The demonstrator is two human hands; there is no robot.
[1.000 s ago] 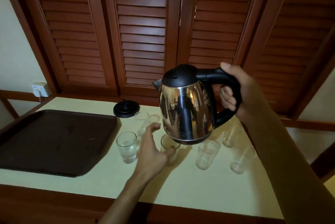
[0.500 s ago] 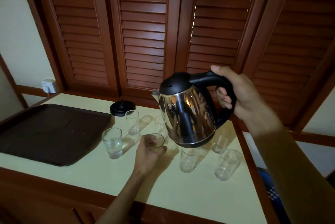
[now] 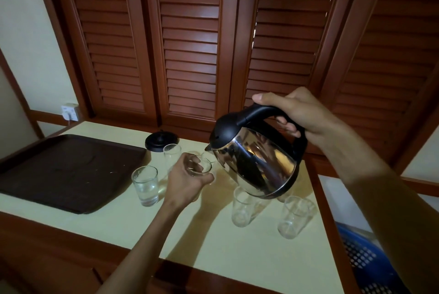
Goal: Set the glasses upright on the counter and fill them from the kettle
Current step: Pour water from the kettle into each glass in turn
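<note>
Left hand (image 3: 184,180) fingers curl round a glass (image 3: 201,167).

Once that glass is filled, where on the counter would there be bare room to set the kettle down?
The near strip of counter, between left forearm and front edge, is bare. Crowded: around the left hand, from water glass to empty glasses under the kettle.
</note>
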